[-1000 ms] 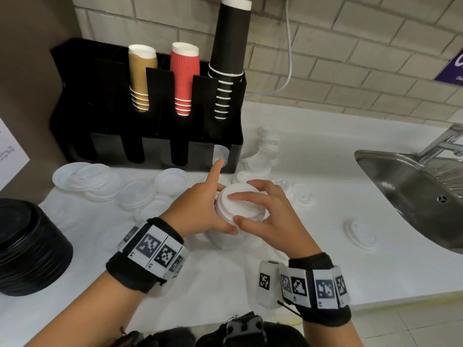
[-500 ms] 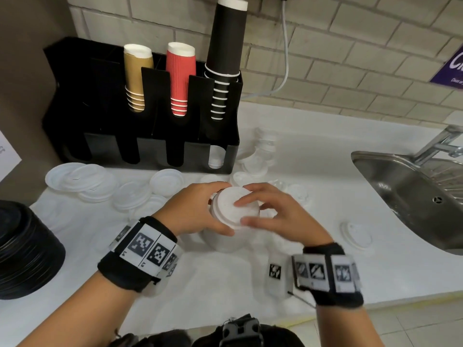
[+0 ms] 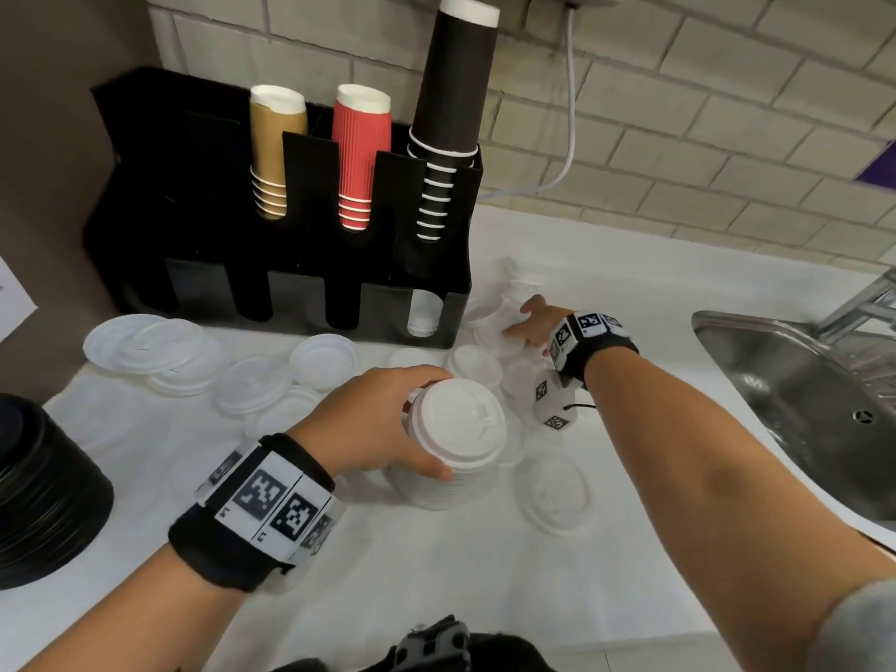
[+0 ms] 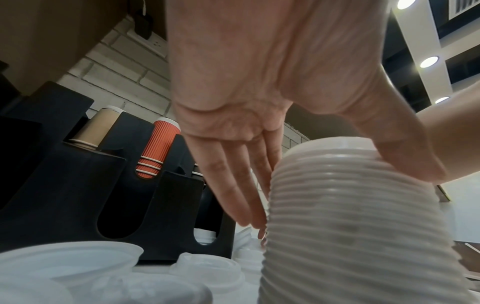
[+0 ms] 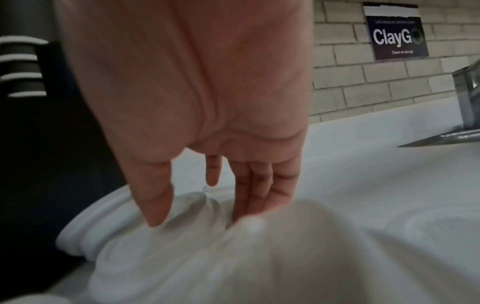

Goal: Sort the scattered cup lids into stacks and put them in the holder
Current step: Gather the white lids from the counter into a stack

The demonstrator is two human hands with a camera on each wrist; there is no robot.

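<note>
A tall stack of white domed lids point(image 3: 456, 429) stands on the white counter in the middle. My left hand point(image 3: 414, 429) grips it near the top, fingers point(image 4: 233, 195) on one side and thumb point(image 4: 405, 160) on the other. My right hand point(image 3: 521, 320) reaches far forward to the loose white lids beside the right end of the black holder point(image 3: 291, 264). Its straight fingers point(image 5: 257, 195) and thumb come down on either side of one lid point(image 5: 187, 207). The holder's rightmost slot shows white lids point(image 3: 423, 317) through its cutout.
Gold, red and black cup stacks fill the holder's back slots. Flat translucent lids point(image 3: 160, 346) lie scattered to the left, and one lid point(image 3: 552, 492) lies right of the stack. A pile of black lids point(image 3: 39, 487) sits at far left. A steel sink point(image 3: 800, 405) is at right.
My right hand has left the top of the stack and reached forward to the lids by the holder's right end. My left hand stays on the stack.
</note>
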